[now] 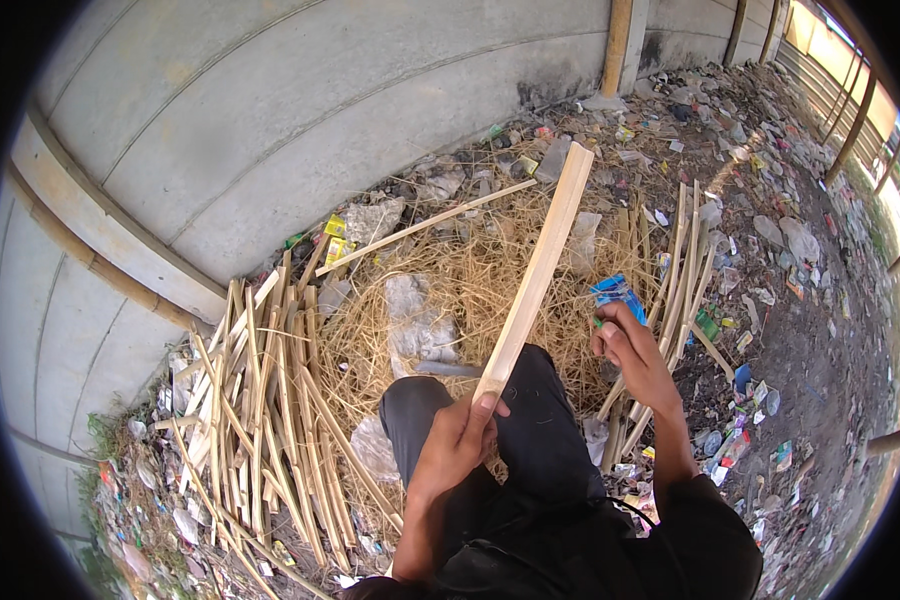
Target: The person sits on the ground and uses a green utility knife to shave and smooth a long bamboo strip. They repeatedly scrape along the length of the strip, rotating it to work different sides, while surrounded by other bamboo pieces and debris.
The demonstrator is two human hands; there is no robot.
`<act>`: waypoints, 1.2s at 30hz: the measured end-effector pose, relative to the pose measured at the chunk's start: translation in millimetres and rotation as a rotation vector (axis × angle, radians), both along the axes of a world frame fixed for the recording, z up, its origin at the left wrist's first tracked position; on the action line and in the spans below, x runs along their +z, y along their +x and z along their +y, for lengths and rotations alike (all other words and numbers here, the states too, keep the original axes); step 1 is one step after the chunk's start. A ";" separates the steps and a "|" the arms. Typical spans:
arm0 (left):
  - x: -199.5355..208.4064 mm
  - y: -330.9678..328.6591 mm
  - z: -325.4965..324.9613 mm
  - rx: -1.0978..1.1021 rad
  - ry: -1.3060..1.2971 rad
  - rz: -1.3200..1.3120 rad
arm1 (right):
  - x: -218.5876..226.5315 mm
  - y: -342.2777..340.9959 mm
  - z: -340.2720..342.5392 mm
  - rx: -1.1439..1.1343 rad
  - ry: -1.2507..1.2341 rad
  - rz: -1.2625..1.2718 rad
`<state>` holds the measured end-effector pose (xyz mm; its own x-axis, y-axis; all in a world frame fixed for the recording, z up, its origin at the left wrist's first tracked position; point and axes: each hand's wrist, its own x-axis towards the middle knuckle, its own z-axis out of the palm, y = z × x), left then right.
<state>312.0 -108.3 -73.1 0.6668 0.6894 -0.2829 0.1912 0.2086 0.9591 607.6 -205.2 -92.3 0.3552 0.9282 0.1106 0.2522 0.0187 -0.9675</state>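
My left hand [460,442] is closed round the lower end of a long split bamboo slat [538,280], pale and flat, which slants up and away to the right above my knees. To the right, my right hand [635,355] is held raised with its fingers curled in. A small bit of green shows at its fingertips, but what it belongs to is hidden. Between my knees and the shavings, a grey blade-like strip [448,368] shows in part. Thin bamboo shavings [510,250] cover the ground in front of me.
A pile of split bamboo strips [270,430] lies on the left, and a smaller bundle [682,270] on the right. One lone strip [425,228] rests across the shavings. A grey concrete wall [300,110] stands behind. Litter [770,330] is scattered over the dark ground.
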 end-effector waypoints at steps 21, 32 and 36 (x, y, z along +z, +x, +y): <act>18.3 3.0 -17.4 0.000 0.366 0.081 | 19.5 -72.2 4.9 0.055 0.365 -0.836; 26.6 6.9 -29.9 0.080 0.496 0.154 | 23.2 -76.4 7.1 0.022 0.408 -0.819; 28.0 7.5 -29.6 0.074 0.498 0.163 | 24.5 -77.3 6.0 0.003 0.403 -0.833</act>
